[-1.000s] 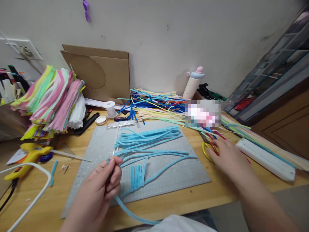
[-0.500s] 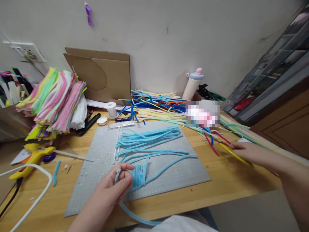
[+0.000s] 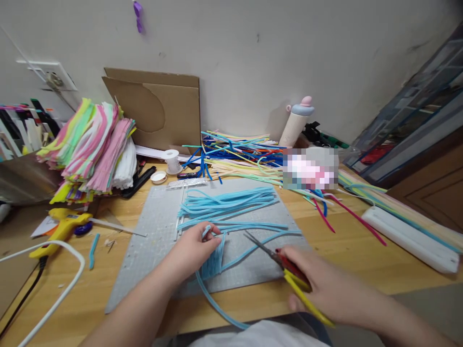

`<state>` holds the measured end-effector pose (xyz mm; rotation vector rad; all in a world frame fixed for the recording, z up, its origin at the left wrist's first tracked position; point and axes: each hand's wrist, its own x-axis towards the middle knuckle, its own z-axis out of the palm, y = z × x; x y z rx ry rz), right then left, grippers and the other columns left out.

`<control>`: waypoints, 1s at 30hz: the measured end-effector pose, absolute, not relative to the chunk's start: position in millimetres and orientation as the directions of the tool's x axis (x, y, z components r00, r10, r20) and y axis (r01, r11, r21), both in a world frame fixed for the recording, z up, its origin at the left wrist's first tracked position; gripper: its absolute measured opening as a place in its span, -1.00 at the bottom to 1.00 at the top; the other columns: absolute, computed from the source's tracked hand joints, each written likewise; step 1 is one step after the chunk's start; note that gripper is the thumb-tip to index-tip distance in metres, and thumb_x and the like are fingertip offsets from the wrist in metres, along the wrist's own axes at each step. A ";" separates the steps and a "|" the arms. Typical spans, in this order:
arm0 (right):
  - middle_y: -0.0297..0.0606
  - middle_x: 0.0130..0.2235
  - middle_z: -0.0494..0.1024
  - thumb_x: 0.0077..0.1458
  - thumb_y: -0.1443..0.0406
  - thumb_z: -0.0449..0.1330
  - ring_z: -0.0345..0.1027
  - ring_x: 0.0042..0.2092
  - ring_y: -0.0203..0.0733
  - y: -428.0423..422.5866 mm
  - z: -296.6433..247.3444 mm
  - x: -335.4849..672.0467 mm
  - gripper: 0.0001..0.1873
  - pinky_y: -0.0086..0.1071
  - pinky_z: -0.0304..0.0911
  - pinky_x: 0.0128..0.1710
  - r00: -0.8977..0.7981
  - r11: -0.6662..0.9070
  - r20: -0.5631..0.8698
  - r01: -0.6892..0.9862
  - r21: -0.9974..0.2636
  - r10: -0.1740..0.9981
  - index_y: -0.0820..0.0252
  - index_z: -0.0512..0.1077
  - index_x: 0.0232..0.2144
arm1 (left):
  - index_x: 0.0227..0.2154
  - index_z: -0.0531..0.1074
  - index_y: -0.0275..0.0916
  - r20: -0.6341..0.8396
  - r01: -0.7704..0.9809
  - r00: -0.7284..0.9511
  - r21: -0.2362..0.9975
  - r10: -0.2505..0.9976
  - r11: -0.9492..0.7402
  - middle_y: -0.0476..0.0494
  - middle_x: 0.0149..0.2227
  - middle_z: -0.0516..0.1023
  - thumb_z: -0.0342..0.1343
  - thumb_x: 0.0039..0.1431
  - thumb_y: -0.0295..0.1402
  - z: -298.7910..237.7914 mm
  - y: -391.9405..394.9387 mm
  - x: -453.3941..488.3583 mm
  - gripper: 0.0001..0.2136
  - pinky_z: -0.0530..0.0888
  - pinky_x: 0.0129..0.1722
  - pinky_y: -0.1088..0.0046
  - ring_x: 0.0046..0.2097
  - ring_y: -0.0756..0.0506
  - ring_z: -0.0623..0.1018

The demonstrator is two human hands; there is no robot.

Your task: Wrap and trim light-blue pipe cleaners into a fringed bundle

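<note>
Pale blue, fuzzy craft stems fill the middle of the head view; a loose blue bundle (image 3: pixel 231 202) lies across the grey cutting mat (image 3: pixel 144 260), which rests on the wooden tabletop (image 3: pixel 336 250); the left hand (image 3: pixel 208 238) is closed in a pinch on a blue strand (image 3: pixel 221 311), its tip poking up between thumb and fingers and its long part trailing down over the front edge towards the lap; just beside that hand, partly covered by it, sits a compact block (image 3: pixel 215 262) of short blue lengths set side by side on the mat, though whether hand and block touch I cannot tell; the right hand (image 3: pixel 306 277) is wrapped around the handles of the scissors (image 3: pixel 277 260), one red and one yellow, above the mat's near right corner, with the blades pointing left towards the left hand but apart from it; to the right lies a white bar-shaped case (image 3: pixel 408 238); to the left rests a yellow glue gun (image 3: pixel 65 226); behind the mat stand a white spool (image 3: pixel 172 161) and, against the wall, a folded piece of cardboard (image 3: pixel 181 111); a pale bottle (image 3: pixel 294 125) leans farther right, beyond a heap of coloured stems (image 3: pixel 242 154).
</note>
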<state>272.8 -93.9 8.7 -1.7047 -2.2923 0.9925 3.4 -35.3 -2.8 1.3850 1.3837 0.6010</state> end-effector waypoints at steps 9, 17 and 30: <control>-0.34 -0.47 0.45 -0.08 0.00 0.21 0.20 -0.47 -0.27 -75.5 19.3 253.2 -0.66 -0.44 -0.14 -0.53 -0.359 0.220 -0.373 0.905 -0.365 0.856 0.15 0.35 -0.52 | -0.28 0.45 -0.26 -0.403 0.480 0.250 0.841 0.880 0.249 0.14 -0.65 0.18 0.10 -0.01 -0.14 -21.6 -15.8 11.5 -0.68 0.05 -0.69 0.57 -0.67 0.09 0.12; -0.37 -0.50 0.48 -0.09 0.01 0.22 0.18 -0.50 -0.30 -75.7 17.2 238.6 -0.68 -0.43 -0.20 -0.54 -0.397 0.272 -0.348 0.894 -0.355 0.849 0.13 0.38 -0.52 | -0.43 0.42 -0.24 -0.361 0.439 0.276 0.872 0.891 0.217 0.16 -0.67 0.15 0.13 -0.06 -0.23 -17.6 -18.9 14.1 -0.82 0.09 -0.63 0.56 -0.64 0.08 0.12; -0.30 -0.42 0.54 -0.03 0.08 0.17 0.36 -0.41 -0.16 -70.9 8.8 221.7 -0.76 -0.39 -0.20 -0.51 -0.451 0.381 -0.269 0.882 -0.277 0.851 0.12 0.41 -0.44 | -0.48 0.44 -0.25 -0.339 0.391 0.268 0.894 0.902 0.220 0.12 -0.65 0.25 0.16 -0.10 -0.25 -14.3 -21.9 15.2 -0.83 0.16 -0.55 0.54 -0.57 0.04 0.23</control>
